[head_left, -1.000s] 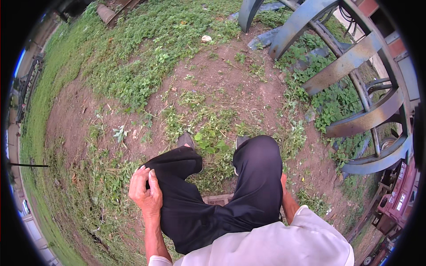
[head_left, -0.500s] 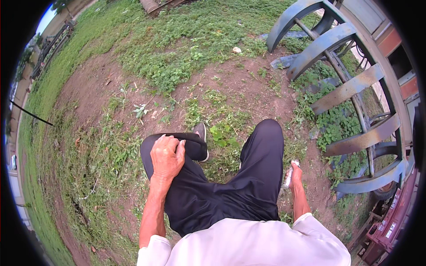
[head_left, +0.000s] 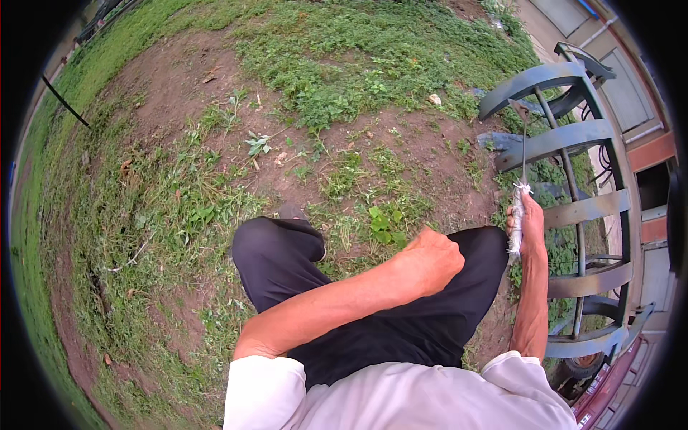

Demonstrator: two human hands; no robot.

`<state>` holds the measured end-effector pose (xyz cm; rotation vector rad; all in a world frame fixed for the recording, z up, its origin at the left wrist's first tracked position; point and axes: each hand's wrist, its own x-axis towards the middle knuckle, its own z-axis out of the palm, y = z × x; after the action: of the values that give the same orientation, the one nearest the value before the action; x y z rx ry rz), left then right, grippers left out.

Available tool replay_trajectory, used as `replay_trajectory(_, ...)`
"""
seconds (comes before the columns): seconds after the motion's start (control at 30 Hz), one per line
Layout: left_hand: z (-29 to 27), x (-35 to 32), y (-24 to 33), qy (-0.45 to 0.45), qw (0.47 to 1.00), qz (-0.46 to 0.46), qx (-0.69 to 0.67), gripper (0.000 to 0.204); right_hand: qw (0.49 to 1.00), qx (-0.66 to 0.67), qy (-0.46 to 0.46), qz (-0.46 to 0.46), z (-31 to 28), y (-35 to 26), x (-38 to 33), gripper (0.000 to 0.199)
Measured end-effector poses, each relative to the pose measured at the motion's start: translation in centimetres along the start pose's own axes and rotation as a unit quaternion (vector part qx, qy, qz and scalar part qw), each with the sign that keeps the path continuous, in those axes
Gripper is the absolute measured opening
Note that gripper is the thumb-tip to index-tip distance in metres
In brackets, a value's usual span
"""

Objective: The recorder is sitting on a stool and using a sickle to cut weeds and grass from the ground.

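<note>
My right hand grips the handle of a long-shafted hand hoe, out past my right knee. White cloth or string is wrapped around that handle, and a thin metal shaft rises from it to a small rusty-brown blade in front of the metal frame. Over my right thigh, my left hand is curled into a fist, its forearm crossing my lap; nothing shows in its fingers. Weedy ground lies before my knees, with a broad-leaved green plant just beyond the left fist.
A curved metal frame with blue-grey, rusty bands stands close on my right, green plants growing through it. Beyond it is a building wall. Low greenery spreads ahead, a pale stone at its edge. Bare soil shows at left.
My left hand has left my left knee and swung right across my lap, closing into a fist. My right hand has risen and moved forward, bringing the hoe into view. The view has shifted.
</note>
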<state>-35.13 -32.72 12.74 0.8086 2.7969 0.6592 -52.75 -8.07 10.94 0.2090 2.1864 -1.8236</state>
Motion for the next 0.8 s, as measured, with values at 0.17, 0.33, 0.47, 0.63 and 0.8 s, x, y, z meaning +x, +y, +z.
replay_trajectory(0.17,1.1,1.1,-3.5,0.024,0.999,-0.016,-0.046,0.010,0.983,-0.017,-0.143,0.117,12.7,6.3,5.3,0.026)
replay_trajectory(0.33,3.0,0.8,-7.7,0.004,0.994,-0.078,-0.073,0.011,0.964,-0.137,-0.139,0.179,21.3,19.6,14.4,0.029)
replay_trajectory(0.47,1.6,-0.1,-8.9,-0.007,0.990,-0.140,-0.009,0.013,0.967,-0.231,-0.096,0.056,25.9,23.6,23.5,0.041)
replay_trajectory(0.63,0.7,0.8,-8.8,-0.022,0.994,-0.102,-0.024,0.017,0.968,-0.235,-0.086,-0.016,32.3,26.6,31.7,0.047)
replay_trajectory(0.8,2.5,1.7,-8.4,0.062,0.987,-0.107,-0.098,0.018,0.957,-0.285,-0.055,-0.017,35.2,30.7,34.4,0.051)
